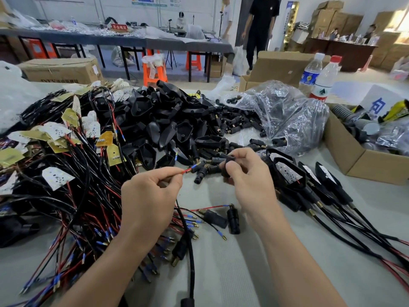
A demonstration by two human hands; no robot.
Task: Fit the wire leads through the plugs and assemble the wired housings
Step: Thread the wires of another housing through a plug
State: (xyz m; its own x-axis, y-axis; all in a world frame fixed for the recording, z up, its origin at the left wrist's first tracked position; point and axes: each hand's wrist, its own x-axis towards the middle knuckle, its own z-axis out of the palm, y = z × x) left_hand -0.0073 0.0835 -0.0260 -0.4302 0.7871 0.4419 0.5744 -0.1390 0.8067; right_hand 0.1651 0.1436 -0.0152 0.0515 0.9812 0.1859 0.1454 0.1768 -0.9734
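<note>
My left hand pinches a red wire lead with a blue sleeve near its tip, which points right. My right hand grips a small black plug between thumb and fingers, a short gap from the wire's tip. A heap of black housings lies behind the hands. A tangle of red and black wires with LED boards covers the left of the table. Several assembled wired housings lie in a row to the right. Loose black plugs spill from a clear bag.
A clear plastic bag and an open cardboard box sit at the right. Two water bottles stand behind them. Loose plugs and leads lie between my forearms. People stand by tables at the back.
</note>
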